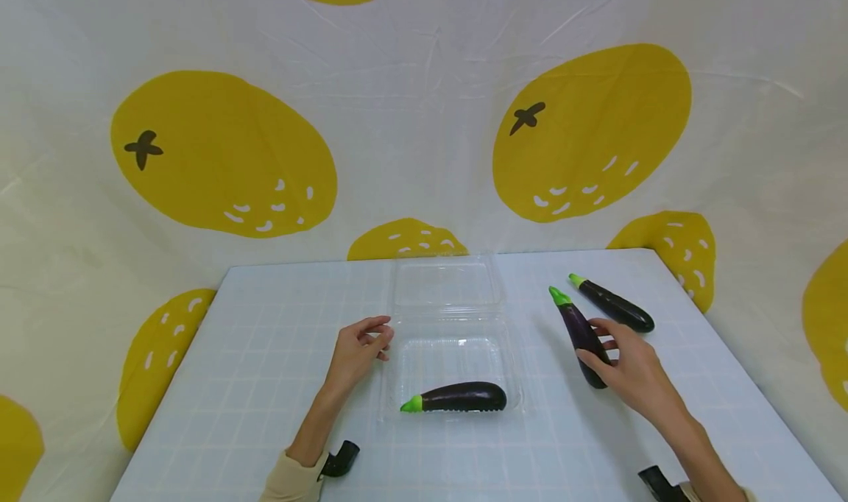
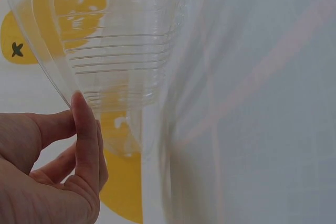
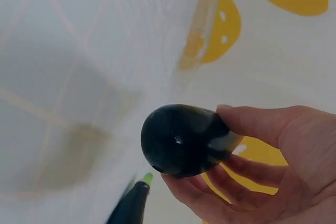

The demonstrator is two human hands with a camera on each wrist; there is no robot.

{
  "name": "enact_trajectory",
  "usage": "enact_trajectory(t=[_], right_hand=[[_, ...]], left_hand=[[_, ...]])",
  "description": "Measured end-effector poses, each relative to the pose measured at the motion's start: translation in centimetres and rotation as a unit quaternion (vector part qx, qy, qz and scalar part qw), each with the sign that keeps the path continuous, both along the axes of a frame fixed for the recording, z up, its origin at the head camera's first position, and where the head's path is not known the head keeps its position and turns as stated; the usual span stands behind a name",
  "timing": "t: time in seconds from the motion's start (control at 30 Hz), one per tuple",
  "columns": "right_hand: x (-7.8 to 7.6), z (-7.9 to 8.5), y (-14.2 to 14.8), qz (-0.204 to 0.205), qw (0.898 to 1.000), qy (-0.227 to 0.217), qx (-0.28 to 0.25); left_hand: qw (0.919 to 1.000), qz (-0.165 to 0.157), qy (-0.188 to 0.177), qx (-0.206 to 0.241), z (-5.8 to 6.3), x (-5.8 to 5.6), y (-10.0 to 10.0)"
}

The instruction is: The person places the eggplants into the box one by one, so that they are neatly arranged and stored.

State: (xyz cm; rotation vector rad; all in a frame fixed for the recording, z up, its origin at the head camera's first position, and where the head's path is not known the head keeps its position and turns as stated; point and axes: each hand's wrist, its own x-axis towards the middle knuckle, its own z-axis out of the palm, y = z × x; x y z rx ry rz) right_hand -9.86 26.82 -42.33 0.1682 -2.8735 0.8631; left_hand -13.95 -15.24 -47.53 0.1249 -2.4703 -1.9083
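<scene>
A clear plastic clamshell container (image 1: 450, 344) sits on the table with its lid (image 1: 447, 285) laid back. Inside it, near the front, lies a dark eggplant (image 1: 464, 397) with a green stem end pointing left. My left hand (image 1: 361, 346) pinches the container's left rim between thumb and fingertip (image 2: 79, 100). To the right of the container, my right hand (image 1: 626, 358) grips a second eggplant (image 1: 576, 325) by its thick end, the green tip pointing away from me. In the right wrist view the rounded bottom of that eggplant (image 3: 181, 140) faces the camera, thumb on one side and fingers on the other.
A third eggplant (image 1: 616, 307) lies on the table just beyond my right hand. The table (image 1: 265, 384) has a pale checked cover. Behind it hangs a white cloth (image 1: 411, 119) printed with large yellow fruit.
</scene>
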Motion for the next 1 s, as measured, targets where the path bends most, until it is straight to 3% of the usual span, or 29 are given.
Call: enact_trajectory(t=[1.0], right_hand=[[-2.1, 2.3, -5.7, 0.089, 0.996, 0.022, -0.023]], left_hand=[[1.0, 0.001, -0.006, 0.002, 0.1, -0.1, 0.0]])
